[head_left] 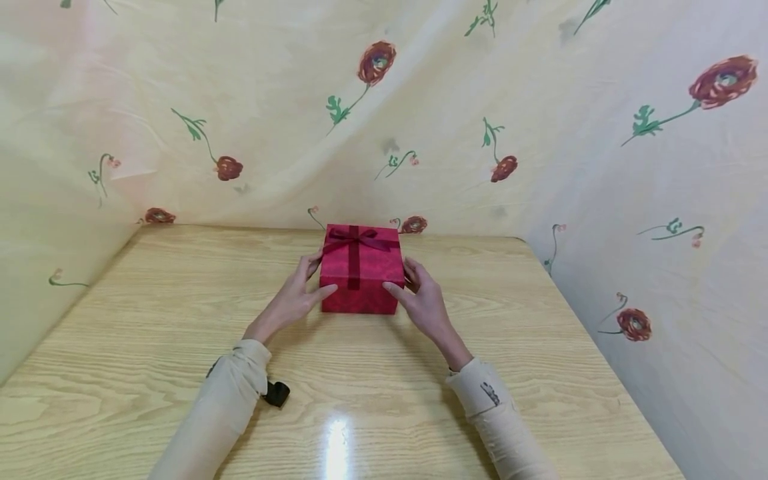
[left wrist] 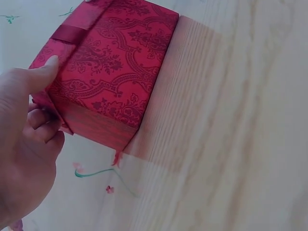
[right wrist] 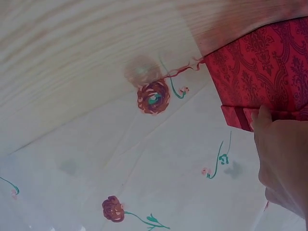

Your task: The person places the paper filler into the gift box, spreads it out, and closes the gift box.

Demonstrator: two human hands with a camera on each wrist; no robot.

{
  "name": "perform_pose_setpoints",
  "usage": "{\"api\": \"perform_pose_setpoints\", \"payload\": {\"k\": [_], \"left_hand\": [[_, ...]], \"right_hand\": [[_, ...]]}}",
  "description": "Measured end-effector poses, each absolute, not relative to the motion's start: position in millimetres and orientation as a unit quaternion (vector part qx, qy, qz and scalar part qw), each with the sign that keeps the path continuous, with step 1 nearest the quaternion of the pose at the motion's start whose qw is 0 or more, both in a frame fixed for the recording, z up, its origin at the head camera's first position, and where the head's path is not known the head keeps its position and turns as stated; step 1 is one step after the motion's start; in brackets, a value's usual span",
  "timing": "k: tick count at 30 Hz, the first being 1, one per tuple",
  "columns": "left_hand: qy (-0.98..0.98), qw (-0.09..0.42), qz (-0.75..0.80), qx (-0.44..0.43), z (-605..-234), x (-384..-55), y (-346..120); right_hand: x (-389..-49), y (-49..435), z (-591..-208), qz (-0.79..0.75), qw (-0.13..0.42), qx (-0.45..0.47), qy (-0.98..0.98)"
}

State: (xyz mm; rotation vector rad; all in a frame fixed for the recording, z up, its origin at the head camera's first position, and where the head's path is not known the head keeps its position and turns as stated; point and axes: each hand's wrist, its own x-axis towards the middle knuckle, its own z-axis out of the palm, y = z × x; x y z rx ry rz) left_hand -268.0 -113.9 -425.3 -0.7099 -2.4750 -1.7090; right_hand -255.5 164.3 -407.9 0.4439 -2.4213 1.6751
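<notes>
A red patterned gift box [head_left: 360,300] sits at the far middle of the table, its lid [head_left: 381,267] topped by a dark red ribbon bow [head_left: 354,238]. My left hand [head_left: 291,298] holds the lid's left side, thumb at the front and fingers curled at the side; the left wrist view shows them at the lid's edge [left wrist: 57,111]. On the opposite side my right hand [head_left: 427,308] grips the lid in the same way, and some of its fingertips are hidden. In the right wrist view its hand [right wrist: 279,159] touches the lid's rim [right wrist: 236,115].
The light wood table [head_left: 516,393] ends just behind the box, where a flower-printed cloth [head_left: 270,133] hangs. Cloth also borders the left and right sides. A small black object [head_left: 277,393] shows beside the left sleeve [head_left: 222,393].
</notes>
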Motion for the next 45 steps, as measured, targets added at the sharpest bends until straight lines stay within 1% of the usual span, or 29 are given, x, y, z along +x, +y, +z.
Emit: {"api": "perform_pose_setpoints", "payload": {"k": [11, 24, 45], "left_hand": [[-0.8, 0.014, -0.556, -0.224, -427.9, -267.5, -116.5], [-0.8, 0.019, -0.554, -0.229, -431.4, -268.5, -118.0], [-0.806, 0.015, -0.546, -0.228, -432.8, -270.8, -112.5]], "right_hand": [[-255.7, 159.1, -408.9, 0.548, 0.086, 0.151, -0.818], [-256.9, 158.5, -414.0, 0.547, 0.086, 0.156, -0.818], [-254.3, 161.9, -416.6, 0.529, 0.112, 0.157, -0.826]]}}
